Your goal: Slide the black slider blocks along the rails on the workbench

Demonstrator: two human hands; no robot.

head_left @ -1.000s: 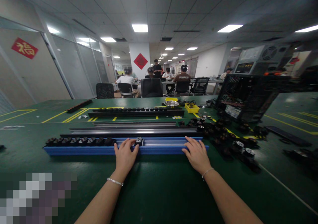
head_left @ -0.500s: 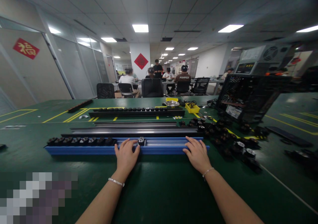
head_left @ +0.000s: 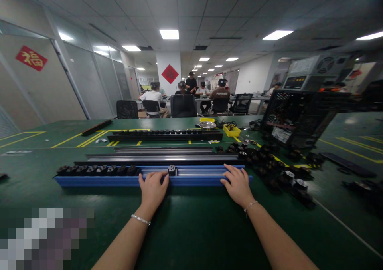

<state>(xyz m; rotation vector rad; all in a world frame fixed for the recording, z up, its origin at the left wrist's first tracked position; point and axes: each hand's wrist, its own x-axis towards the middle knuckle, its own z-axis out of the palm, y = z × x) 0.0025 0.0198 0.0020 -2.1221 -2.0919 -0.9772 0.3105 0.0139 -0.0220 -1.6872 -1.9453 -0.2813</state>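
Note:
A long blue rail (head_left: 113, 181) lies crosswise in front of me, its left part filled with a row of several small black parts (head_left: 101, 170). One more black part with a silvery top (head_left: 172, 170) sits alone near the rail's middle. My left hand (head_left: 153, 188) rests over the rail with fingers apart, index finger and thumb against that lone part's left side. Farther right, my right hand (head_left: 238, 184) spans the rail near its right end, thumb at the front and fingers reaching over to the back edge.
Behind the blue rail lie dark rails (head_left: 161, 159) and another rail bearing black parts (head_left: 164, 136). Loose black parts (head_left: 266, 160) are heaped at the right. A yellow tray (head_left: 231, 131), a metal dish (head_left: 207, 124) and an opened computer case (head_left: 295, 118) stand farther back.
The lone black part and my left hand have shifted slightly to the right along the rail. My right hand stays in place.

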